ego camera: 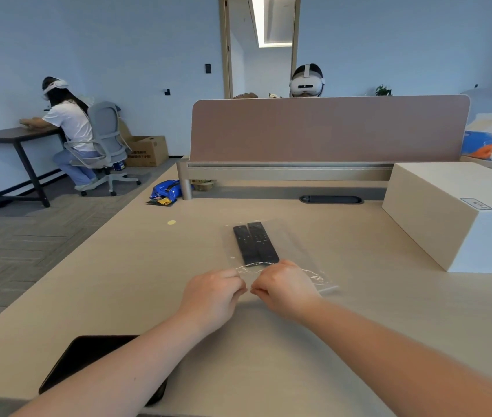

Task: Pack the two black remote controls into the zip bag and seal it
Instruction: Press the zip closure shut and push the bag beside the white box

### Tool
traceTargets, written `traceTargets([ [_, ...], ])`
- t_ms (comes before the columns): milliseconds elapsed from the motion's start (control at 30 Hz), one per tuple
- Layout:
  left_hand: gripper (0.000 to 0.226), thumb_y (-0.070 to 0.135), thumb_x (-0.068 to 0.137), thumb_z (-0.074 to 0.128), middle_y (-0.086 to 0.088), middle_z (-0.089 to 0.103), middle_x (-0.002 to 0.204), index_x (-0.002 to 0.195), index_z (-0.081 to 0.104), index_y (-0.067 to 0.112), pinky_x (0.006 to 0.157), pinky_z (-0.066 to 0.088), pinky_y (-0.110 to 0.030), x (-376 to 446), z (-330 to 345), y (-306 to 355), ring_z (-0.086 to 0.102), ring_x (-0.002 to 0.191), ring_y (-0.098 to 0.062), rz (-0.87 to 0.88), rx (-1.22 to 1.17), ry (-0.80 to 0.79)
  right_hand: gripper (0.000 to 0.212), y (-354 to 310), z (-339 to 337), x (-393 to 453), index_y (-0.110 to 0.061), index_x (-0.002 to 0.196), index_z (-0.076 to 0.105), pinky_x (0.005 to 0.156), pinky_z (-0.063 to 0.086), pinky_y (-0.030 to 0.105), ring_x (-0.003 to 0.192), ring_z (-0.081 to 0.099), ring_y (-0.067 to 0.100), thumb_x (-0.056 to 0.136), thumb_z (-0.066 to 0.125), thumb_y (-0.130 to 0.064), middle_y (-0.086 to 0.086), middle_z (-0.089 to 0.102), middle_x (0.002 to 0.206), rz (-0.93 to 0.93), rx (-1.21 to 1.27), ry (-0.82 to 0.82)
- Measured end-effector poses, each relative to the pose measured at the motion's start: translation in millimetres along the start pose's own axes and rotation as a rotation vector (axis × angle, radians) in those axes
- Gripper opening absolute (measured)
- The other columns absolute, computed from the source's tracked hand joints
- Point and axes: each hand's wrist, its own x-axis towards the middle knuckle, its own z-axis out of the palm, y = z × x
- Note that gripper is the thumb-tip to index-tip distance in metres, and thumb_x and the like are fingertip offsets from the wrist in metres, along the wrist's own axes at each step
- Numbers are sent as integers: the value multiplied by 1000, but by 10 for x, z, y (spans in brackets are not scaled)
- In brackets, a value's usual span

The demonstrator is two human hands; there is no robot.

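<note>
Nearest, a dark tablet (88,365) lies flat on the desk (118,281) at its front edge, partly under the left forearm. Beyond it, left hand (213,296) and right hand (283,285) meet knuckle to knuckle, each pinching the near, open edge of the clear zip bag (295,254). Inside the bag, just past the hands, two black remote controls (255,243) lie side by side, touching; farther off, right of the bag, stands a white box (449,212), and behind it the desk divider (329,127).
</note>
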Motion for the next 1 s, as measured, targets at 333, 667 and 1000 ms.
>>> traceTargets([
  [333,5,27,66,62,11,64,60,63,66,28,34,36,-18,17,-57,-3,63,52,-15,28,53,-46,14,-23,-58,16,-26,49,68,50,36,17,40,56,18,62,73,-22,-2,57,40,-38,-30,-9],
  [667,10,25,66,73,9,64,60,63,64,25,37,33,-19,20,-62,74,63,53,-19,46,88,-122,14,75,17,-92,-24,51,66,53,45,23,47,60,17,61,74,-18,-4,61,44,-122,-136,-61],
  [1000,19,25,87,48,0,68,91,87,66,20,62,48,-35,47,-151,105,64,87,-31,-24,-62,-165,22,285,-34,-245,-20,54,59,58,44,25,57,63,16,47,77,-8,-5,59,46,-116,-189,-44],
])
